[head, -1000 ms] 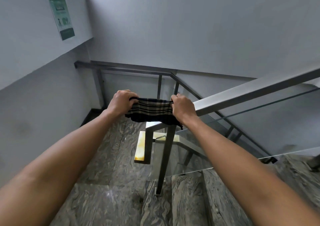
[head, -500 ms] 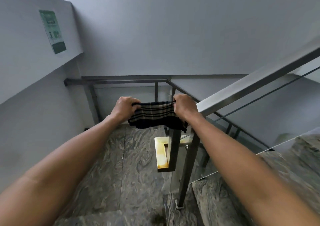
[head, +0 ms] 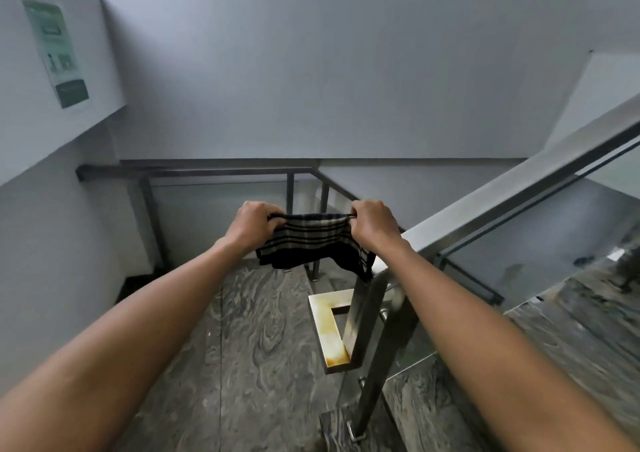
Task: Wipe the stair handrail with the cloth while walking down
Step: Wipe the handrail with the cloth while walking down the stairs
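A dark striped cloth (head: 313, 240) is stretched in the air between my two hands. My left hand (head: 251, 224) grips its left end and my right hand (head: 372, 224) grips its right end, both with curled fingers. The brushed steel handrail (head: 502, 195) slopes up to the right; its lower end (head: 381, 266) sits just below and right of the cloth's hanging corner. I cannot tell whether the cloth touches the rail end.
A steel post (head: 377, 347) and a glass panel (head: 519, 278) stand under the rail. A lower dark railing (head: 207, 172) borders the marble landing (head: 259, 347). Grey walls close in left and ahead; a green notice (head: 57, 53) hangs at upper left.
The view has shifted forward and down toward the landing. Both hands lifted the cloth off the rail's lower end and hold it stretched slightly left of it.
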